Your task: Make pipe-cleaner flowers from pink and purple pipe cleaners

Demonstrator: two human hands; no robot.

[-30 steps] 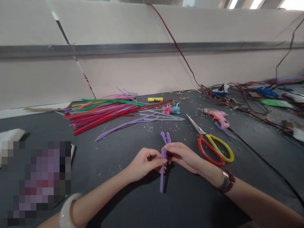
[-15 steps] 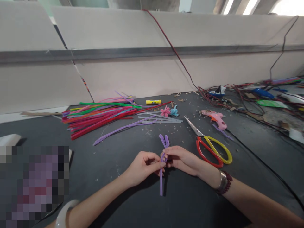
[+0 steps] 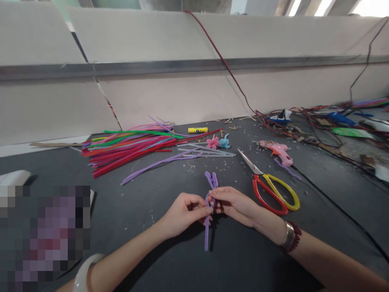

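Observation:
A purple pipe cleaner (image 3: pixel 207 233) is bent into narrow loops at its upper end, with a straight tail hanging toward me. My left hand (image 3: pixel 190 213) pinches it around the middle between thumb and fingers. Just above, my right hand (image 3: pixel 232 202) grips the same piece below the loops, its fingertips almost meeting those of the left. Part of the bend is hidden behind the fingers. Red-and-yellow-handled scissors (image 3: pixel 270 190) lie partly spread to the right of my right hand.
Colourful pipe cleaners (image 3: pixel 130 150) are heaped at the back left. Behind my hands are pink (image 3: pixel 213 142) and blue pipe-cleaner flowers (image 3: pixel 224 141), clear glue sticks (image 3: pixel 209 151) and a yellow tube (image 3: pixel 197 130). A pink glue gun (image 3: pixel 279 152) trails a black cable (image 3: pixel 337 207). Tangled wires (image 3: pixel 304 125) fill the back right.
Both hands keep their hold on the purple pipe cleaner. Its bend below the right fingertips shows a slightly wider loop. The whole view has shifted a little.

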